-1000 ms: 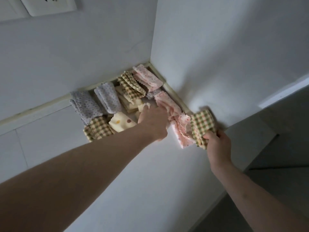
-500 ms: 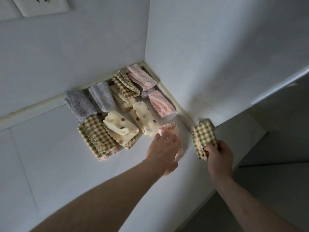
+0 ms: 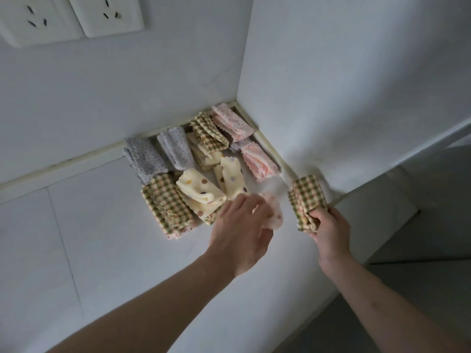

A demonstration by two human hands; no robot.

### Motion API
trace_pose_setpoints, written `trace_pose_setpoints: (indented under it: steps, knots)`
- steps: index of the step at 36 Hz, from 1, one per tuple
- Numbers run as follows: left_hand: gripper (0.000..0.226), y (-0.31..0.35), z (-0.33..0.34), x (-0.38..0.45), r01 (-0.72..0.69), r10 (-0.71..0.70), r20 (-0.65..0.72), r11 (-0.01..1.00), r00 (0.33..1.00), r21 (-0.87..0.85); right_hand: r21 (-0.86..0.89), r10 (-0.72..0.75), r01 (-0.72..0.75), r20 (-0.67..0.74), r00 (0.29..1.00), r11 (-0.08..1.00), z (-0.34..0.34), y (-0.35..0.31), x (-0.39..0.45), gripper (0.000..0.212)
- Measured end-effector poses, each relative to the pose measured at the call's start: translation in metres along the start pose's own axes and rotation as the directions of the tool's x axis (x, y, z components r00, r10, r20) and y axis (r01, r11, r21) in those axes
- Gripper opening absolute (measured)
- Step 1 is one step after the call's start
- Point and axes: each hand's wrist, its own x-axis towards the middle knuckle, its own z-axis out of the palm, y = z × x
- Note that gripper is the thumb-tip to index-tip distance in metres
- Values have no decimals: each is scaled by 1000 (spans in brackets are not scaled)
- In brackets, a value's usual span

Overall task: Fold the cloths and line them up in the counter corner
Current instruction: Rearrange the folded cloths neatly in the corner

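Note:
Several folded cloths lie in the counter corner: two grey dotted ones [image 3: 145,159], checked ones [image 3: 167,202], cream polka-dot ones [image 3: 201,194] and pink ones [image 3: 258,161]. My left hand [image 3: 242,225] holds a pink dotted folded cloth [image 3: 275,212] low over the counter, just right of the cream cloths; the cloth is blurred and partly hidden by my fingers. My right hand [image 3: 330,228] grips a folded green-checked cloth [image 3: 307,200] by its near end, close to the right wall.
Two walls meet at the corner [image 3: 238,103] behind the cloths. Two wall sockets [image 3: 107,14] sit at the upper left. The white counter [image 3: 127,250] ends at an edge on the right, with the floor [image 3: 420,289] below.
My left hand has drawn back from the pink cloths by the wall toward me, bringing a pink dotted cloth along. My right hand keeps its hold on the checked cloth.

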Motion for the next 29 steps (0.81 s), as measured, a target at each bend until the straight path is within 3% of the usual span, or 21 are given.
trace_pose_setpoints:
  steps: [4,8,12,17,24,29]
  knots:
    - [24,-10,-29,34,65,-66,-119,998,991,-14,59,40,-43,55,998,997,15,-14,9,18]
    - [25,-27,-39,60,81,-75,-100,995,992,55,63,31,-38,98,995,997,30,-28,18,17]
    - [24,-47,-25,71,127,-145,86,974,986,190,39,20,-25,134,991,999,45,-40,28,15]
    - [49,-60,-2,72,226,-341,341,915,876,335,-75,-4,23,249,968,997,68,-48,42,13]
    - [76,-60,-2,68,157,-271,315,926,910,342,-59,16,3,327,945,998,106,-70,62,19]
    - [61,-69,-2,66,92,-214,341,936,916,339,-317,-92,223,382,920,922,121,-68,77,20]
